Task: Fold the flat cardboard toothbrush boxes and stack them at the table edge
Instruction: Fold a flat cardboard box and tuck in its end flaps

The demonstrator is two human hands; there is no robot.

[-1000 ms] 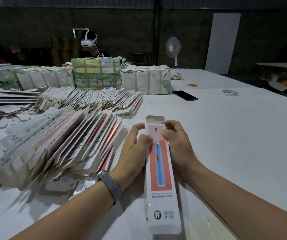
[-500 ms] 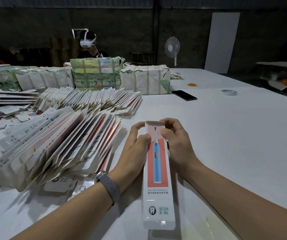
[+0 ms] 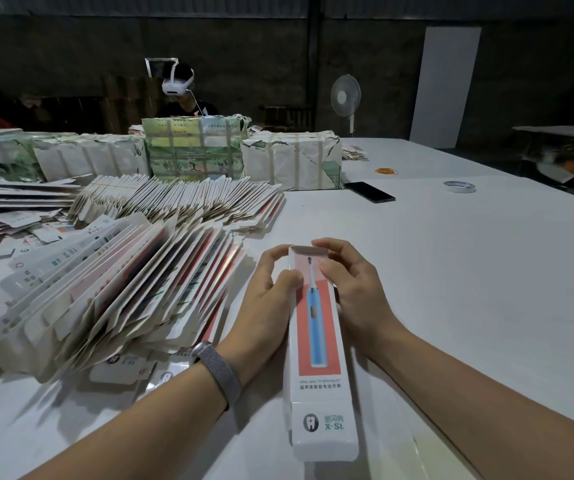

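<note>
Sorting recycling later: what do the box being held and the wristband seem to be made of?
The toothbrush box looks like thin printed cardboard with a smooth, faintly glossy white face; a bare brownish inner flap shows at its far end. The wristband on the left wrist looks like grey woven mesh, metal or fabric, hard to tell.

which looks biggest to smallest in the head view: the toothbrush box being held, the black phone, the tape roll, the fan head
1. toothbrush box, by far, though it is nearest the camera
2. black phone
3. fan head and tape roll look about alike; the fan stands much farther back, so no ranking.
</note>
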